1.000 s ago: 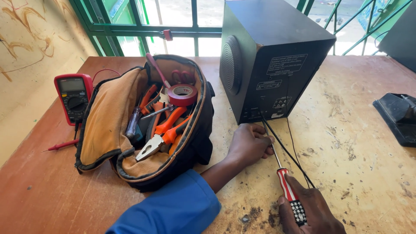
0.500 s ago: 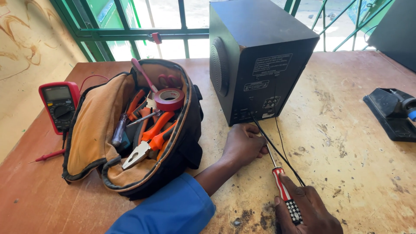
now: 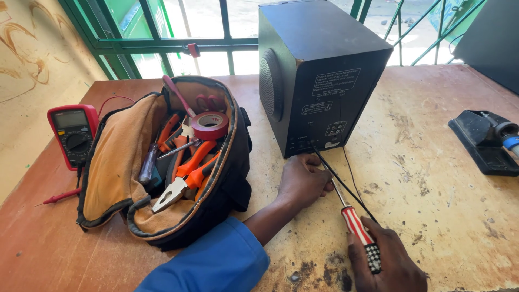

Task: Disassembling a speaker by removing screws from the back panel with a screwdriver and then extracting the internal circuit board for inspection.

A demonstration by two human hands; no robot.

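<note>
Down low, driving a red-and-white-handled screwdriver (image 3: 351, 216) toward the bottom edge of the black speaker box's (image 3: 324, 81) rear panel, shaft slanting up from lower right, tip hidden beside the fingers. Gripping its handle in the clenched right hand (image 3: 386, 259). Resting the left hand (image 3: 303, 181), loosely curled and holding nothing, on the worn wooden table (image 3: 432, 178) against the box's base, beside thin black wires (image 3: 351, 189). Lying open just left: a tool bag (image 3: 119, 162) with orange pliers (image 3: 186, 176) and red tape (image 3: 210, 125); beyond it, a red multimeter (image 3: 73, 135).
</note>
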